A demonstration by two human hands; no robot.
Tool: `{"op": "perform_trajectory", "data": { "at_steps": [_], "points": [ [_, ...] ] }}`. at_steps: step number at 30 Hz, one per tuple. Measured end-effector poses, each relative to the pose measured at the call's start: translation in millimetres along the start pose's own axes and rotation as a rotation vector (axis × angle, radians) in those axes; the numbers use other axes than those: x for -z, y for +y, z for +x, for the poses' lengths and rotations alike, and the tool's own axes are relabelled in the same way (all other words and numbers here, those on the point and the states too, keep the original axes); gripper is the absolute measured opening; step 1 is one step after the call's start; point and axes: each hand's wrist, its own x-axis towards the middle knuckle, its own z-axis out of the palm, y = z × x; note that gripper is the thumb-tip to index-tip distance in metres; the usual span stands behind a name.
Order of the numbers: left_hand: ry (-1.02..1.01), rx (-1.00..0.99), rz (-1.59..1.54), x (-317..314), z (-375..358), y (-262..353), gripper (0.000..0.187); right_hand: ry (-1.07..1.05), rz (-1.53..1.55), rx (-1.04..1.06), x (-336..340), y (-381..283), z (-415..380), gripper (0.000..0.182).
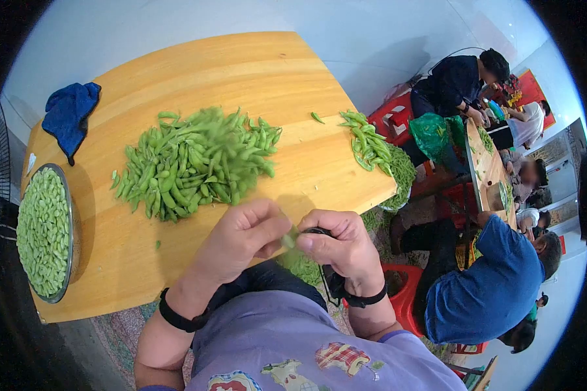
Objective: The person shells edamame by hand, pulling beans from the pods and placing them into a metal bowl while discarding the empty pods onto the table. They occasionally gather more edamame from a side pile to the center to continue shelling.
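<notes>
Just past the table's near edge, my left hand (251,231) and my right hand (339,244) meet with fingertips pinched together. Between them is a green soybean pod (288,240), partly hidden and blurred. A dark loop (317,231) lies over my right index finger, with a black strap-like piece hanging below the palm; I cannot tell what it is. Ahead of my hands a large heap of soybean pods (189,163) lies on the wooden table (254,65). To the left a metal bowl (70,244) is full of shelled green beans (42,228).
A blue cloth (70,116) lies at the far left of the table. A smaller pile of pods (366,144) is at the right edge, beside a container of green pieces (401,176). On the right, a person in blue (486,283) and others sit around another table (492,163).
</notes>
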Motion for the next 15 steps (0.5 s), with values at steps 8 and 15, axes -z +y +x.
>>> {"op": "perform_trajectory", "data": {
  "at_steps": [8,15],
  "points": [
    [0.056,0.068,-0.351,-1,0,-17,0.007,0.186,-0.28,0.349,-7,24,9,0.008],
    [0.237,0.066,-0.061,-10,-2,-22,0.012,0.359,-0.795,0.475,-23,17,9,0.01]
  ]
}}
